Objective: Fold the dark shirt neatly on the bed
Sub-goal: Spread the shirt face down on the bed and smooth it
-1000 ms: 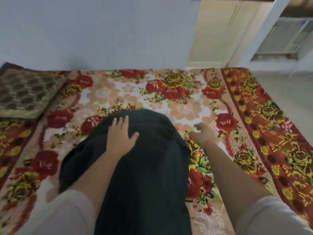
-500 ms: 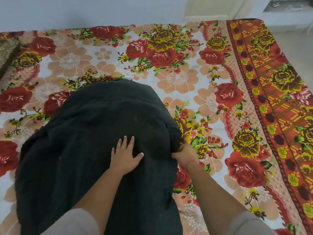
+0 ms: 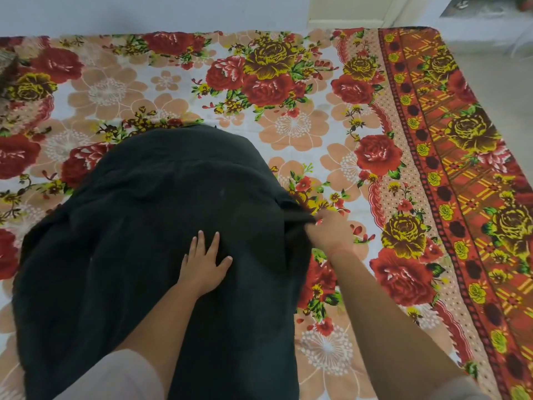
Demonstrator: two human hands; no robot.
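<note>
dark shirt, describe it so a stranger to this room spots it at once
A bed with a red and yellow rose print fills the view. On its near left lies the dark shirt, left hand flat on it, right hand pinching its right edge. It is the only plain dark thing on that flowered surface.

Pale wall (image 3: 144, 13) behind; grey floor (image 3: 496, 90) right.
</note>
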